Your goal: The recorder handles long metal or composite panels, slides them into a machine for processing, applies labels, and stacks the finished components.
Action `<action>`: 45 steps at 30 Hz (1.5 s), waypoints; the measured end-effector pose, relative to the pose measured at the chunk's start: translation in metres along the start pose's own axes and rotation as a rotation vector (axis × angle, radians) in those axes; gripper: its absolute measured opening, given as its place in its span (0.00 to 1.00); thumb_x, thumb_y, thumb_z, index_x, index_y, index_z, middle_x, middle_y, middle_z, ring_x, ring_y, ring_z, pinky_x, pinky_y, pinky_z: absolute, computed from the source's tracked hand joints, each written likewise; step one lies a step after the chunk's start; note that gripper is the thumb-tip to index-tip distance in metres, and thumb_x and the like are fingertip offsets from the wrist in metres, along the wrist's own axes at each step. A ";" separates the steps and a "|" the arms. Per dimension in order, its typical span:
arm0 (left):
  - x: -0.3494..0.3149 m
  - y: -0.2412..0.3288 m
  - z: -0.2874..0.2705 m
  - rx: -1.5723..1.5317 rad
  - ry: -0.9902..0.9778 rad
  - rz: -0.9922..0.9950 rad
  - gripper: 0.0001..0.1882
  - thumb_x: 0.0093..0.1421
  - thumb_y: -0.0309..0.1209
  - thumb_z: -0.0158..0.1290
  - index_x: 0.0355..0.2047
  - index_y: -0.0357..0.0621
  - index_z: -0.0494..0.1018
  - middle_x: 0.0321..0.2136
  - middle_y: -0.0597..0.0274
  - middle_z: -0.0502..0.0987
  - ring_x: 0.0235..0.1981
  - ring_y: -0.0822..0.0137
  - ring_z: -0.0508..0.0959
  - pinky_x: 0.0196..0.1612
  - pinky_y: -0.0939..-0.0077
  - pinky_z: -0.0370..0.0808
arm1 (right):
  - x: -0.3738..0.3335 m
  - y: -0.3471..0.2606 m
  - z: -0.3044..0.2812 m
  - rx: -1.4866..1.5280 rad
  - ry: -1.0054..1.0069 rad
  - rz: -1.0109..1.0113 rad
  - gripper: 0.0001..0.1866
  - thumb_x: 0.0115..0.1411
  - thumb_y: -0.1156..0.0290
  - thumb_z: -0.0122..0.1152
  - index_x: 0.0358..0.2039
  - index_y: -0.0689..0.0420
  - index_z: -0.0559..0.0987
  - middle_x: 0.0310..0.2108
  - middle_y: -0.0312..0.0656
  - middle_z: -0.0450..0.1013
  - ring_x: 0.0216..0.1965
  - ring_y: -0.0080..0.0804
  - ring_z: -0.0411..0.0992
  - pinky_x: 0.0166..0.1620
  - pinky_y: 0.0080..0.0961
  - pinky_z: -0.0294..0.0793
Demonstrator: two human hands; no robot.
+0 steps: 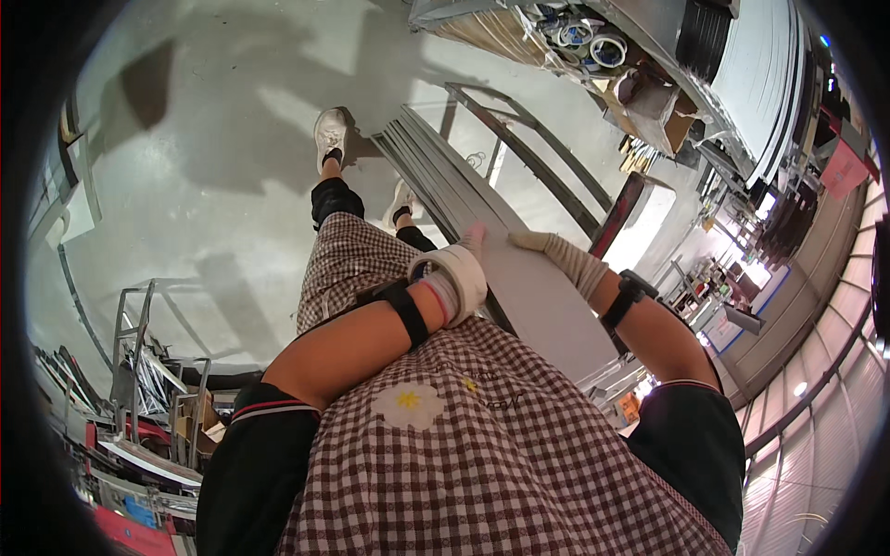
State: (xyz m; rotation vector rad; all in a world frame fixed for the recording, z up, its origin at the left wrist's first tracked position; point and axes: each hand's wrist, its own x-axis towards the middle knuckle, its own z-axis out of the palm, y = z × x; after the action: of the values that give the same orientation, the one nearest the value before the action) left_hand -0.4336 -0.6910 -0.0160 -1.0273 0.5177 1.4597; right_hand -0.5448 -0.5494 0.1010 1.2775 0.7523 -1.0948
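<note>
A stack of long, flat grey panels (547, 296) runs away from my apron at a slant. My right hand (547, 248), in a pale knitted glove, is closed over the right edge of the top panel. Against the left side of the stack is my left hand (471, 243), also gloved, its fingertips touching the panel face. A wide roll of whitish tape (466, 280) hangs round my left wrist and hides most of that hand's fingers. Black straps circle both forearms.
A grey metal frame (538, 162) stands just beyond the stack. At the upper right, a cardboard box (649, 107) and tape rolls (607, 50) crowd a shelf. Metal racks (139, 361) holding strips stand at the lower left. The pale floor (222, 139) stretches left of my feet.
</note>
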 end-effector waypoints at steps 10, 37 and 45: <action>0.030 0.010 0.015 0.122 0.337 0.117 0.42 0.59 0.55 0.45 0.64 0.39 0.49 0.54 0.48 0.66 0.51 0.56 0.68 0.55 0.64 0.62 | 0.031 -0.016 -0.009 0.025 -0.044 -0.035 0.30 0.55 0.53 0.62 0.50 0.63 0.72 0.40 0.49 0.75 0.35 0.33 0.77 0.39 0.25 0.79; 0.136 -0.033 -0.048 -0.084 0.228 0.036 0.47 0.59 0.69 0.24 0.60 0.41 0.59 0.59 0.54 0.64 0.57 0.60 0.66 0.56 0.70 0.61 | 0.096 -0.057 0.010 -0.323 0.131 0.034 0.30 0.60 0.54 0.56 0.52 0.67 0.68 0.42 0.54 0.74 0.41 0.38 0.75 0.45 0.30 0.77; 0.050 0.064 -0.056 -0.276 0.398 -0.022 0.29 0.64 0.52 0.41 0.55 0.43 0.58 0.50 0.52 0.71 0.46 0.58 0.72 0.51 0.69 0.66 | 0.125 -0.073 0.003 -0.186 0.122 0.109 0.27 0.59 0.59 0.58 0.52 0.66 0.68 0.43 0.55 0.74 0.41 0.38 0.76 0.45 0.32 0.77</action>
State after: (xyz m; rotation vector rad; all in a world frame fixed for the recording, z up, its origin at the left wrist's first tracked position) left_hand -0.4728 -0.7209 -0.1018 -1.5550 0.5935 1.3336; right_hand -0.5701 -0.5753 -0.0392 1.2191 0.8459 -0.8450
